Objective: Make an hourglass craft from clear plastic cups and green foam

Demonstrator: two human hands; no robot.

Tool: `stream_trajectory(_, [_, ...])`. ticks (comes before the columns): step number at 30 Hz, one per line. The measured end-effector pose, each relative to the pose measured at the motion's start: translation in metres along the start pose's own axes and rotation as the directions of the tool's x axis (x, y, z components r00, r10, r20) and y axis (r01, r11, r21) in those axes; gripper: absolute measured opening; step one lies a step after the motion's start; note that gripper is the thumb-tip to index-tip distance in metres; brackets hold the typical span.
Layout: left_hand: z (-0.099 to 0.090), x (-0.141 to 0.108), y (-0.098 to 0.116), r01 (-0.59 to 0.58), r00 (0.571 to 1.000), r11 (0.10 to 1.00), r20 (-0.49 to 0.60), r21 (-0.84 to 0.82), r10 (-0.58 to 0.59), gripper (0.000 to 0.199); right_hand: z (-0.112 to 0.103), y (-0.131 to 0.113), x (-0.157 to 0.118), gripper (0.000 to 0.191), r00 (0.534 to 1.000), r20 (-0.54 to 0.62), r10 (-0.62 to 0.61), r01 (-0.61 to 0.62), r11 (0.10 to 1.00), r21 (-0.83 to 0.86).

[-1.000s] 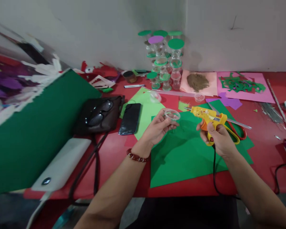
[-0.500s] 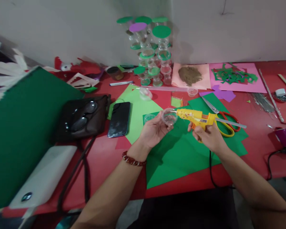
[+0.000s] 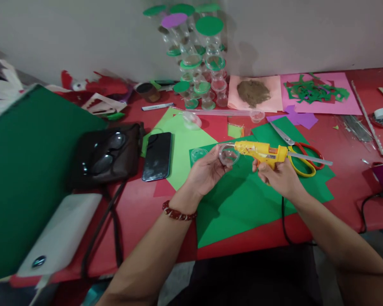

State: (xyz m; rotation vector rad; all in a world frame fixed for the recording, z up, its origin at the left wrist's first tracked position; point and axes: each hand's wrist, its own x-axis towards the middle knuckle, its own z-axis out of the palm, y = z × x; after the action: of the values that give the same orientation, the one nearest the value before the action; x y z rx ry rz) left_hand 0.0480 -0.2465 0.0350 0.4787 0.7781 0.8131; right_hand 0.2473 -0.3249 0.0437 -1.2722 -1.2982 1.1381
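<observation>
- Head view, near edge of the red table [image 3: 137,229]: I see a black cord [image 3: 283,221] hanging from the glue gun [image 3: 258,152] toward that edge; a snag there could jerk the nozzle.
- Over the green sheet [image 3: 239,208], the right hand [image 3: 280,175] is wrapped around the gun's grip. I cannot make out how far the trigger is pressed; too hard a squeeze could flood the plastic.
- The left hand [image 3: 207,172] pinches a clear cup [image 3: 230,159] above the sheet's far edge, opening turned up toward me. The nozzle is at its rim; touching or just beside, I can't tell. If the tip is hot, glue could reach the fingers or soften the thin wall.
- Scissors [image 3: 301,155] lie at the sheet's right side, under the glue stick [image 3: 312,159] poking from the gun; lowering the gun could catch their handles.
- Near the sheet's far left corner sits another clear plastic piece [image 3: 199,154], close enough for the left wrist to knock.
- Left of that, a phone [image 3: 158,156] crowds the left arm's side.
- At the far edge, stacked cups [image 3: 215,68] stand beside loose sand [image 3: 253,92]; a bump could topple or scatter them.
</observation>
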Motion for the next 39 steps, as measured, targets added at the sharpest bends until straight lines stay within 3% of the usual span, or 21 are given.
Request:
stream_trajectory(22, [0.0003, -0.0042, 0.0029, 0.013, 1.0, 0.999, -0.025, 0.045, -0.012, 0.031, 0.0013, 0.0029, 0.0004, 0.059, 0.993, -0.06, 0.098, -0.099, 0.995, -0.005])
stream_trajectory(39, [0.0015, -0.0037, 0.0042, 0.021, 1.0, 1.0, -0.013, 0.022, -0.021, 0.038, 0.0, 0.0007, 0.0018, 0.06, 0.994, -0.066, 0.086, -0.086, 0.996, 0.003])
